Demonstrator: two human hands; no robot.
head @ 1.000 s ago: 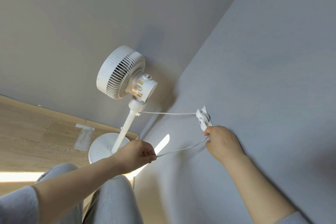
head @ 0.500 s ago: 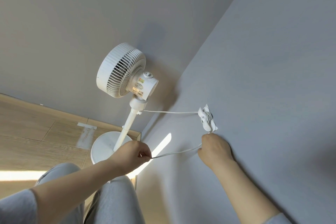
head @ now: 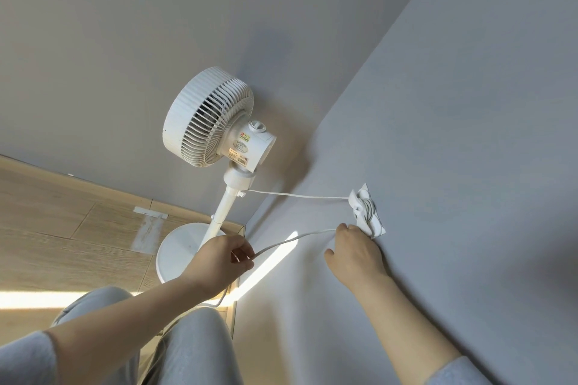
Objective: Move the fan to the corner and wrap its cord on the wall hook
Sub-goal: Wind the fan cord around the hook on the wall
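A white pedestal fan (head: 215,131) stands in the room's corner on its round base (head: 178,251). Its white cord (head: 297,195) runs from the pole to a white wall hook (head: 366,209) on the right wall, with several turns wound around the hook. Below the hook the cord comes down to my right hand (head: 356,251), which grips it against the wall. From there the cord stretches left to my left hand (head: 223,261), pinched between the fingers. A further length hangs down below my left hand.
Two grey walls meet behind the fan. A wooden floor (head: 62,228) with a strip of tape (head: 147,228) lies to the left. My grey-trousered knees (head: 194,350) fill the bottom of the view, close to the right wall.
My right hand has dropped from the hook to a spot below and left of it, still on the cord. My left hand stays near the fan's base, and the cord between the hands sags a little.
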